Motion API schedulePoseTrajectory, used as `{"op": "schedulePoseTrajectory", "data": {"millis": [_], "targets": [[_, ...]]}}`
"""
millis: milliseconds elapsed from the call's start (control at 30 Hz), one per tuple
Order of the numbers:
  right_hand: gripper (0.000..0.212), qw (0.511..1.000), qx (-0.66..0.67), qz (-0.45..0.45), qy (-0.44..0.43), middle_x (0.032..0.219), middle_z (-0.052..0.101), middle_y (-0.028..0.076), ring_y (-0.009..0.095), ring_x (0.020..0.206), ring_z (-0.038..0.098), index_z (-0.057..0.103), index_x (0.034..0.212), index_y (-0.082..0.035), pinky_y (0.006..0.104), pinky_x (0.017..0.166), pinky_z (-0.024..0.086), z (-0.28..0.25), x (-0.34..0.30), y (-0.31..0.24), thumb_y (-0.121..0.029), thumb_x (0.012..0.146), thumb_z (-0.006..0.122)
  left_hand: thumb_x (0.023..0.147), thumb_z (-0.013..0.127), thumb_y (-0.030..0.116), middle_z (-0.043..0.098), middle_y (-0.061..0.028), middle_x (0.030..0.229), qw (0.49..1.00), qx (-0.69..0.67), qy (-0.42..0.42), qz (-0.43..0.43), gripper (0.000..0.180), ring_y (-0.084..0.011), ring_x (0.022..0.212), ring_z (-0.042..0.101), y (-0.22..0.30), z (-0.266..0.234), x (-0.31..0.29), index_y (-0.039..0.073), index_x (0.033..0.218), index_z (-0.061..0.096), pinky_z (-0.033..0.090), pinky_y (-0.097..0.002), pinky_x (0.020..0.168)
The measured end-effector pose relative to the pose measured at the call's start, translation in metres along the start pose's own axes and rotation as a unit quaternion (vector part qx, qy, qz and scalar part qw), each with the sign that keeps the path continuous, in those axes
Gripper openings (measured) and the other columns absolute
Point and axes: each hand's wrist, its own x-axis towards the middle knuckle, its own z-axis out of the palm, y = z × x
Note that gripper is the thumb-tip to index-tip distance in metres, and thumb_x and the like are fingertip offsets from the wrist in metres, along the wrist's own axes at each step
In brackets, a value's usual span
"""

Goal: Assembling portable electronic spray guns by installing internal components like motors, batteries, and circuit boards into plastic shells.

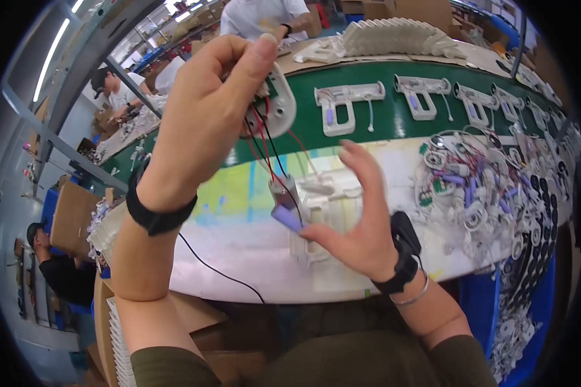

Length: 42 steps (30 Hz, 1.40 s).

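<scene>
I'd leave slack in the wires (pixel 269 151) and steer the motor (pixel 279 188) and cell (pixel 286 218) gently, since a tug could pop a joint. They're between the tabletop's (pixel 216 264) near and far edges. My left hand (pixel 203 109) is raised high, thumb and fingers pinching the cover (pixel 283 117). My right hand (pixel 365 238) is spread wide, thumb right by the cell, can't tell if touching.

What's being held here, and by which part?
The left hand holds a white rounded piece by its upper part. The right hand is open, thumb by a purple cylinder; whether they touch is unclear.
</scene>
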Motion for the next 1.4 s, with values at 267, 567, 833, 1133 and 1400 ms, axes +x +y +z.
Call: {"op": "schedulePoseTrajectory", "data": {"millis": [267, 567, 833, 1133, 1400], "targets": [[0.069, 0.831, 0.377, 0.313, -0.264, 0.12, 0.051, 0.01, 0.013, 0.103, 0.051, 0.034, 0.132, -0.004, 0.0272, 0.086, 0.044, -0.005, -0.024, 0.003, -0.01, 0.075, 0.072, 0.091, 0.056, 0.03, 0.055, -0.011, 0.059, 0.96, 0.237, -0.011, 0.147, 0.029, -0.0269, 0.051, 0.056, 0.002, 0.022, -0.042, 0.003, 0.084, 0.049, 0.043, -0.0328, 0.047], [0.053, 0.866, 0.293, 0.279, -0.295, 0.101, 0.053, 0.002, 0.007, 0.085, 0.05, 0.042, 0.123, -0.002, 0.0236, 0.076, 0.043, -0.037, -0.005, 0.001, -0.011, 0.079, 0.069, 0.095, 0.051, 0.028, 0.048, 0.0072, 0.068, 0.993, -0.114, 0.032, -0.027, 0.026, 0.0001, 0.057, 0.041, -0.022, 0.031, -0.037, 0.003, 0.092, 0.056, 0.035, -0.0173, 0.046], [0.029, 0.894, 0.261, 0.249, -0.266, 0.074, 0.058, 0.003, 0.01, 0.066, 0.055, 0.054, 0.101, 0.001, 0.0255, 0.063, 0.046, -0.049, -0.006, 0.008, -0.014, 0.078, 0.066, 0.094, 0.055, 0.021, 0.054, 0.0048, 0.073, 0.989, -0.142, 0.015, 0.042, 0.02, 0.0, 0.062, 0.041, -0.023, 0.046, -0.036, 0.0, 0.093, 0.057, 0.033, -0.0162, 0.053], [0.018, 0.888, 0.289, 0.303, -0.188, 0.082, 0.064, 0.003, 0.007, 0.07, 0.055, 0.062, 0.087, -0.001, 0.0227, 0.062, 0.044, -0.065, 0.006, -0.019, -0.014, 0.078, 0.071, 0.096, 0.047, 0.023, 0.061, -0.0071, 0.092, 0.889, -0.399, -0.188, -0.121, 0.031, -0.007, 0.075, 0.06, -0.003, 0.041, -0.047, -0.003, 0.112, 0.052, 0.048, -0.0182, 0.065], [0.016, 0.885, 0.32, 0.158, -0.299, 0.084, 0.062, 0.007, 0.015, 0.074, 0.059, 0.064, 0.084, -0.001, 0.0258, 0.066, 0.046, -0.079, 0.008, -0.03, -0.001, 0.072, 0.074, 0.091, 0.055, 0.024, 0.058, -0.0117, 0.101, 0.974, -0.199, -0.106, -0.004, 0.036, -0.0128, 0.084, 0.056, 0.02, 0.036, -0.083, -0.008, 0.107, 0.054, 0.044, -0.0221, 0.073]]}}
